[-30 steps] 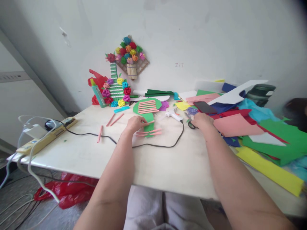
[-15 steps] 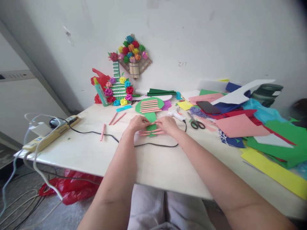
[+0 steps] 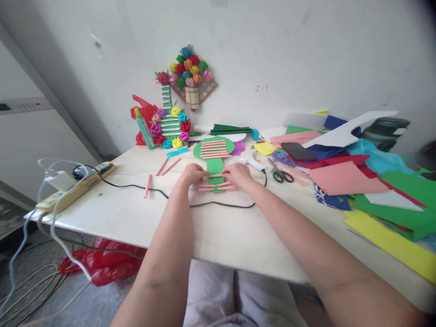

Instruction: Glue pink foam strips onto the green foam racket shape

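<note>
The pale desk (image 3: 211, 227) is carrying, mid-desk, a green round-headed paper cutout (image 3: 215, 166) striped with pink; the left hand (image 3: 192, 174) and right hand (image 3: 240, 174) are each pinching, grip narrow, an end of a thin pink paper strip (image 3: 216, 175) across its stem

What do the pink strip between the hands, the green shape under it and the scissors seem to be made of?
Pink strip, pinched by left hand and right hand: probably paper, matt, thin and straight.
Green shape: craft paper or thin foam sheet, matt, flat, cleanly cut.
Scissors: dark handles look plastic; blades probably metal, too small to confirm.
</note>
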The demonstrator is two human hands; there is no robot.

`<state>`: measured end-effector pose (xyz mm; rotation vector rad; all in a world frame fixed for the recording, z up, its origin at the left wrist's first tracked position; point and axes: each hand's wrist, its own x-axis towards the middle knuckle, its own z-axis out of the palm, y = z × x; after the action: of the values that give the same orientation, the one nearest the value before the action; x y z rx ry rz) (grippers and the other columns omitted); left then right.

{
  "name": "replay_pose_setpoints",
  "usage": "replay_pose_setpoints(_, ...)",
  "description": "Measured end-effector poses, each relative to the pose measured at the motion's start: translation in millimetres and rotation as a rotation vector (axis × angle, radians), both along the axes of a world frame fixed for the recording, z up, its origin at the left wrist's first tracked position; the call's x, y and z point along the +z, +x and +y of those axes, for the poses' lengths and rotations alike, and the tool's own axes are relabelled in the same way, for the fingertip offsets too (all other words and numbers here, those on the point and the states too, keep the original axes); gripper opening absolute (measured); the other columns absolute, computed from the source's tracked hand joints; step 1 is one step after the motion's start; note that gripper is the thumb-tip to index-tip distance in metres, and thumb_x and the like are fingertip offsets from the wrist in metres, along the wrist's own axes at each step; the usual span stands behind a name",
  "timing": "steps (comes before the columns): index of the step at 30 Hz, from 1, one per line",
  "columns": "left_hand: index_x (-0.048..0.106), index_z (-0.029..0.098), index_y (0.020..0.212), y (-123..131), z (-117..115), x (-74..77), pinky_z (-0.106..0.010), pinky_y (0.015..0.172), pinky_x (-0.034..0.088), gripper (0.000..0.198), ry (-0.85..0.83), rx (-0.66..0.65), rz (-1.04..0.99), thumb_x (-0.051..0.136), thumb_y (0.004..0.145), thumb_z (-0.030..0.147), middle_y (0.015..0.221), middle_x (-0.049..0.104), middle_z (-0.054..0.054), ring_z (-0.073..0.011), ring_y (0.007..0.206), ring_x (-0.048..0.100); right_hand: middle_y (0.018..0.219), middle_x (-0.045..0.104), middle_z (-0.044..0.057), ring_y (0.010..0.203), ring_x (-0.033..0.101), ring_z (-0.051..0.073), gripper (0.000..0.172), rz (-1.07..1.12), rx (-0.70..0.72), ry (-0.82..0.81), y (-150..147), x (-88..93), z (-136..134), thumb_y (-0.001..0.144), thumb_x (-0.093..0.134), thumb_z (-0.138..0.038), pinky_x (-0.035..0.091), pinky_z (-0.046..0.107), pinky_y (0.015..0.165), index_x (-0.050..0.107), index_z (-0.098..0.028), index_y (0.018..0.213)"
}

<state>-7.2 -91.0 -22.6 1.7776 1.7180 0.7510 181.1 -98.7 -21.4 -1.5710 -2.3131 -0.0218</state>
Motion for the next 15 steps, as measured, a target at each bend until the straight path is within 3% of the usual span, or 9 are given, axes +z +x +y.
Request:
replay_pose_setpoints(5,0.059,0.013,0.049,-0.5,-0.6,0.6,-0.021,0.038,0.029,0.03,-0.111,-0.05,-0.037,0.07,0.051,0.041,0.043,0.054,-0.002,-0.0072,0.037,0.039,0.084,0.07,0.002,0.078,0.061,0.019,0.018,0.016,0.021,-0.027,-0.6,0.2,1.1,0.073,0.056,-0.032,0.042,0.027,0.064,0.071,-0.028,0.084)
replay_pose_setpoints(15,0.06,0.013,0.048,-5.2,4.3,-2.8,-0.019,0.036,0.028,0.027,-0.147,-0.07,-0.045,0.07,0.05,0.038,0.044,0.056,-0.003,-0.0063,0.036,0.038,0.086,0.07,-0.001,0.079,0.061,0.015,0.024,0.169,0.018,-0.102,7.9,-0.9,2.1,0.077,0.047,-0.028,0.041,0.024,0.069,0.07,-0.026,0.083)
